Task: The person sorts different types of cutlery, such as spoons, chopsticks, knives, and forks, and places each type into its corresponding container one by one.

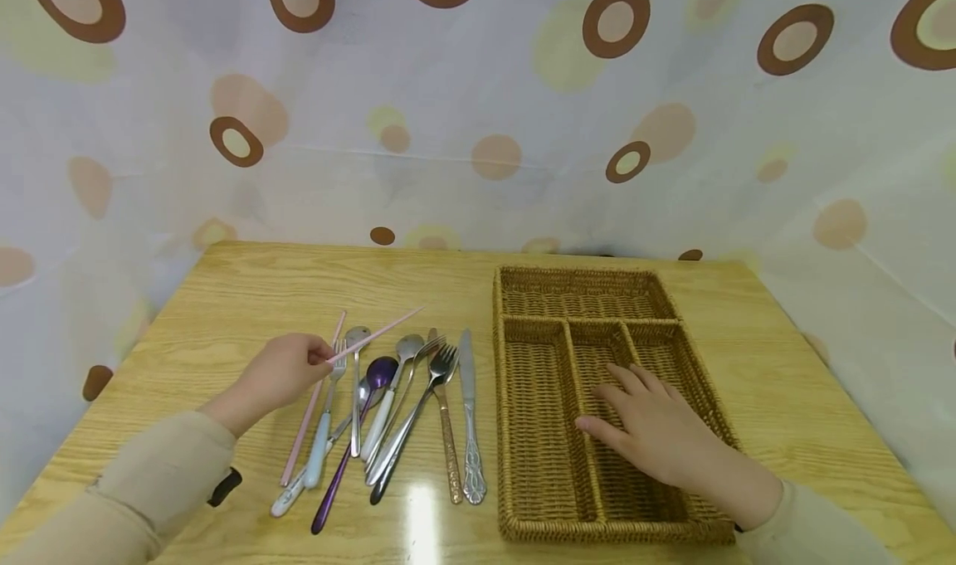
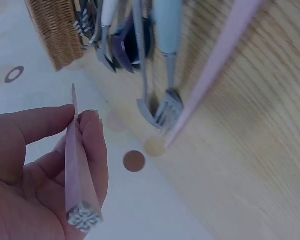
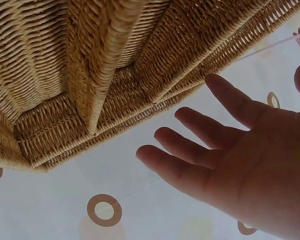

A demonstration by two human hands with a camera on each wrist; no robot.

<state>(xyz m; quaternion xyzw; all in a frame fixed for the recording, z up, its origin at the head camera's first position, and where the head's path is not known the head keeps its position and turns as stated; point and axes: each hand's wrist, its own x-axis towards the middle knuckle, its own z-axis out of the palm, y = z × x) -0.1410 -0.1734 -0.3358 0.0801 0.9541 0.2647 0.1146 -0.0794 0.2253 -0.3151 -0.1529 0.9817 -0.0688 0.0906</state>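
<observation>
In the head view my left hand [image 1: 280,374] pinches a pink chopstick [image 1: 384,329] between thumb and fingers, above the left side of a cutlery pile. Its patterned silver end cap [image 2: 84,218] faces the left wrist camera. A second pink chopstick [image 1: 305,420] lies on the table below, beside a blue-handled fork [image 1: 319,449]. My right hand [image 1: 657,428] hovers over the front compartments of a woven cutlery basket [image 1: 502,432], fingers spread and holding nothing. Whether it touches a divider I cannot tell.
Spoons, forks and knives lie loosely together left of the basket, among them a purple spoon [image 1: 346,474], a black-handled fork [image 1: 413,428] and a silver knife [image 1: 469,407]. A patterned cloth [image 1: 448,75] hangs behind the wooden table [image 1: 246,299].
</observation>
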